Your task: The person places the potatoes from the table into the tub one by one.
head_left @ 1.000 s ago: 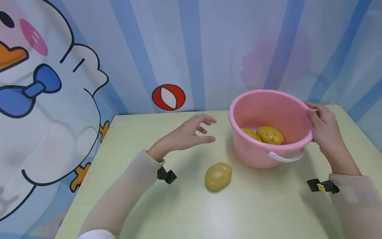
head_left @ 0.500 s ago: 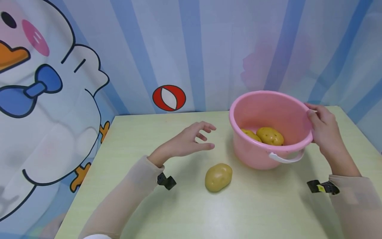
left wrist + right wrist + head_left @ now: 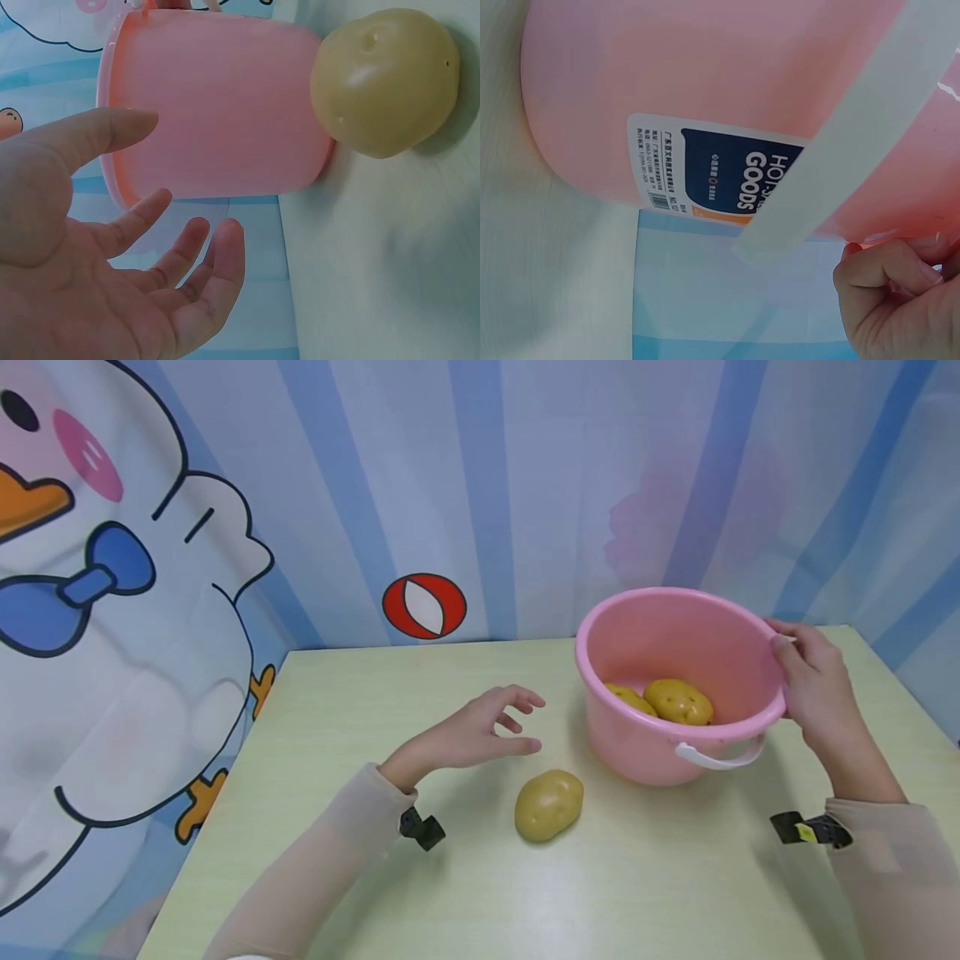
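Observation:
A pink bucket (image 3: 675, 752) with a white handle (image 3: 718, 758) stands at the right of the table. Two potatoes (image 3: 678, 701) show inside it. My right hand (image 3: 817, 681) grips the bucket's right rim, thumb at the inner side; in the right wrist view its fingers (image 3: 900, 262) curl at the rim. Another potato (image 3: 549, 805) lies on the table in front of the bucket. Just above and left of that potato hovers my left hand (image 3: 472, 727), holding nothing, with fingers spread and loosely bent. In the left wrist view a gap separates this hand from the loose potato (image 3: 386, 82).
The pale wooden table (image 3: 360, 693) meets a blue striped backdrop (image 3: 540, 502) at its far edge. A cartoon bird (image 3: 127, 710) is printed at the left. The bucket carries a printed label (image 3: 712, 172), partly covered by the handle.
My left hand has come down nearer to me, toward the loose potato. The right hand, the bucket and the potatoes have stayed in place.

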Motion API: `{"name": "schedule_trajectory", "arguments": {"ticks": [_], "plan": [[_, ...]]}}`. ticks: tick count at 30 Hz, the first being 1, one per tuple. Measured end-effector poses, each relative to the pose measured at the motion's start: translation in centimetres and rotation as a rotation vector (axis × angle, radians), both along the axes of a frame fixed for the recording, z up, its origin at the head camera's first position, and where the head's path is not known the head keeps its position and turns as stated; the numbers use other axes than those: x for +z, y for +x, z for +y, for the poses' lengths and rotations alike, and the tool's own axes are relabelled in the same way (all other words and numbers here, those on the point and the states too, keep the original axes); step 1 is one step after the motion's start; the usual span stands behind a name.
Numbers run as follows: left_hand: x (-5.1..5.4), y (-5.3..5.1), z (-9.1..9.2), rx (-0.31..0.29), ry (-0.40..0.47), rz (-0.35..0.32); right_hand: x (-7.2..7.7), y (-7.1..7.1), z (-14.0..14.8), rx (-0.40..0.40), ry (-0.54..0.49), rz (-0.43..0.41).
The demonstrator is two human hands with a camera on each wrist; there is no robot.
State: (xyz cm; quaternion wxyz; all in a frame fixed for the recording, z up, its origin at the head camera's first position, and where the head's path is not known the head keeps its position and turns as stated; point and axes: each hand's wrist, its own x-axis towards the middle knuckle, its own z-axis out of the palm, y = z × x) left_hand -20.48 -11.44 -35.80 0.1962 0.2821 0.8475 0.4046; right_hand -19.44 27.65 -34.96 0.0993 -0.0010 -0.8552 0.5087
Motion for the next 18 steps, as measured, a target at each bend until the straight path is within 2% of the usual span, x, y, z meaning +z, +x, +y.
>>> {"name": "schedule_trajectory", "arguments": {"ticks": [18], "plan": [[-1.1, 0.7, 0.6, -0.038, 0.001, -0.07, 0.0, 0.1, 0.0, 0.009, 0.0, -0.002]]}}
